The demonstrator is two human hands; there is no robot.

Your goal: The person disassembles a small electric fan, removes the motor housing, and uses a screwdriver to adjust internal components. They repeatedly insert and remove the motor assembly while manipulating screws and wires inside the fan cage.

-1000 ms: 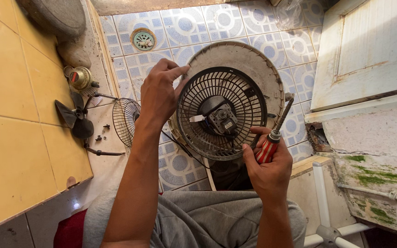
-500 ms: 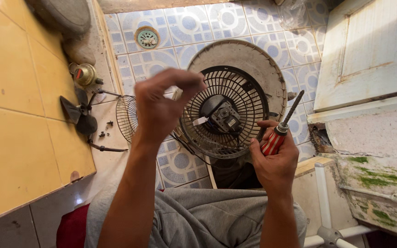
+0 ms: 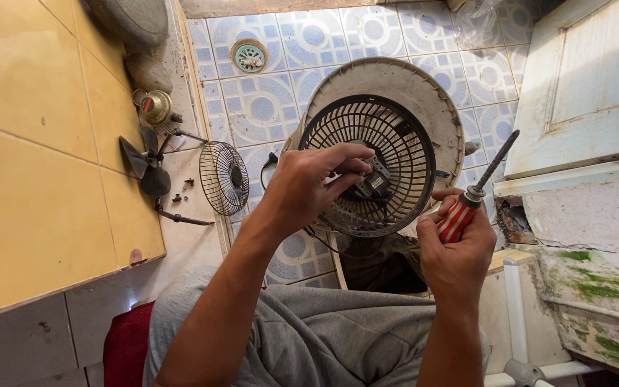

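Observation:
A round fan housing with a black rear grille stands tilted on the tiled floor in front of me. My left hand reaches into the grille's middle, its fingers pinched on the small motor part there. My right hand is closed on a screwdriver with a red and white handle, shaft pointing up and right, just beside the grille's right rim.
A loose wire front grille, a dark fan blade, a small brass-coloured cap and several screws lie by the yellow tiled step on the left. A floor drain is beyond. A white door stands to the right.
My left hand lifted off the grille's left rim, swung up, then came down into the middle of the grille. The right hand tilted the screwdriver slightly and stayed by the right rim.

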